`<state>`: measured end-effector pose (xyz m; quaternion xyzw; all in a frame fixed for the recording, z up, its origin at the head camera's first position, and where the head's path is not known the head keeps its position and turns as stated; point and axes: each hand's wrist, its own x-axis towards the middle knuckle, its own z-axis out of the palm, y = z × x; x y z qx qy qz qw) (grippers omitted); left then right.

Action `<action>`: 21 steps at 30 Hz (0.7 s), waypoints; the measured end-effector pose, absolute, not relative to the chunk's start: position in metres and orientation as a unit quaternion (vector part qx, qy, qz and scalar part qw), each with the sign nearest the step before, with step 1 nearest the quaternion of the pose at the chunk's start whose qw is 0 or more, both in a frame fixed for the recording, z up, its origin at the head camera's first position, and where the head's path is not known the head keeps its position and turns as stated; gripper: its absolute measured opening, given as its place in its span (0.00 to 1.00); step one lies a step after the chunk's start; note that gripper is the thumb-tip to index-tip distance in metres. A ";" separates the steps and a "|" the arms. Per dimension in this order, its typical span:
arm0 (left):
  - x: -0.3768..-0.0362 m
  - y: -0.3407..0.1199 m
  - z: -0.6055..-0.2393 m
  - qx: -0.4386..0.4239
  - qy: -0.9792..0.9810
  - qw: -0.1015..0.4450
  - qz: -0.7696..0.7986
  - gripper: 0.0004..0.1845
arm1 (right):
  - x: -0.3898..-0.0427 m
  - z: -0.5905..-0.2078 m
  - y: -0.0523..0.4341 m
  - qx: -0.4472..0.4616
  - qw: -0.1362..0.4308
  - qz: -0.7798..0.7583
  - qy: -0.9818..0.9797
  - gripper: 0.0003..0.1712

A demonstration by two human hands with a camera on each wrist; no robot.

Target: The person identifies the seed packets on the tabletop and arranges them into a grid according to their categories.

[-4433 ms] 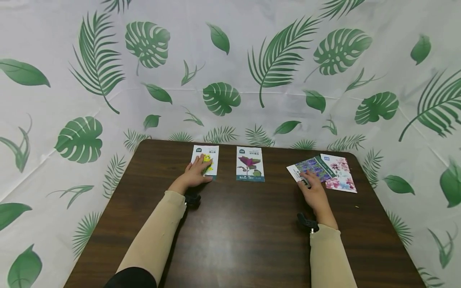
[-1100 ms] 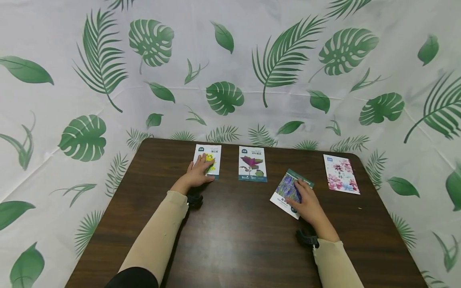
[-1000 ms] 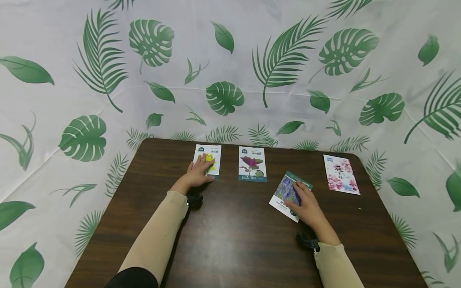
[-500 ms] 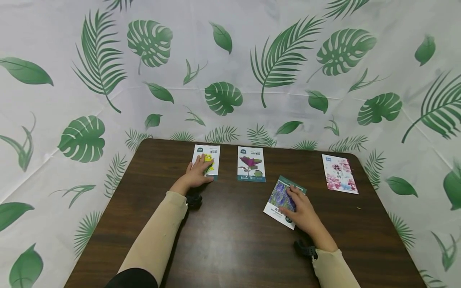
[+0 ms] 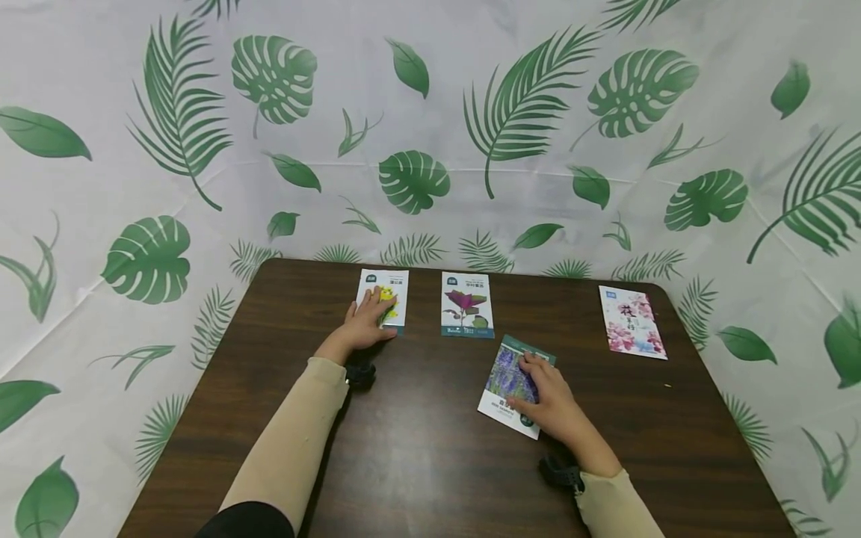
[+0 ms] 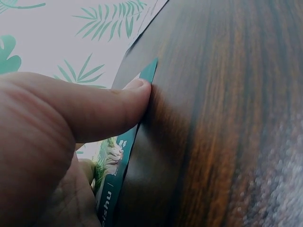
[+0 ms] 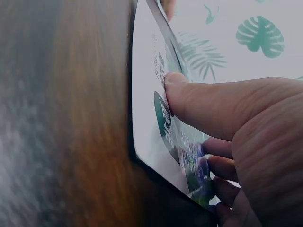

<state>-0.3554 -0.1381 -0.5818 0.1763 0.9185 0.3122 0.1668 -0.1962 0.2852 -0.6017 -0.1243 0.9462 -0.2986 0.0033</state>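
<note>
My left hand (image 5: 362, 326) rests with spread fingers on a seed packet with yellow flowers (image 5: 398, 281); its thumb (image 6: 118, 106) lies across the packet's green lower edge (image 6: 149, 71). My right hand (image 5: 553, 403) lies on a lavender seed packet (image 5: 501, 377), fingers on the purple picture and thumb on the white end. That packet sits slanted on the table, its white end toward me. In the right wrist view the thumb (image 7: 203, 101) presses on the white part of the packet. A seed packet with a magenta plant (image 5: 467, 304) lies straight between the two hands, toward the back.
A packet with pink blossoms (image 5: 632, 323) lies at the table's back right, apart from the others. The dark wooden table (image 5: 417, 448) meets a white cloth with green leaves (image 5: 403, 97) behind it. A tiny pale scrap (image 5: 667, 385) lies at the right.
The right hand has slid the lavender packet leftward and toward me, off the pink blossom packet, and its white end has turned toward me. The left hand stays on the yellow-flower packet.
</note>
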 end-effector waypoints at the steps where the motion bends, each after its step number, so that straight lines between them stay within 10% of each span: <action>1: -0.355 -0.138 -0.582 0.176 0.919 0.166 0.311 0.45 | -0.196 -0.601 0.284 -0.125 0.004 -0.300 0.946 0.48; 21: -0.360 -0.137 -0.585 0.180 0.919 0.173 0.307 0.45 | -0.192 -0.603 0.247 -0.154 0.057 -0.321 0.933 0.49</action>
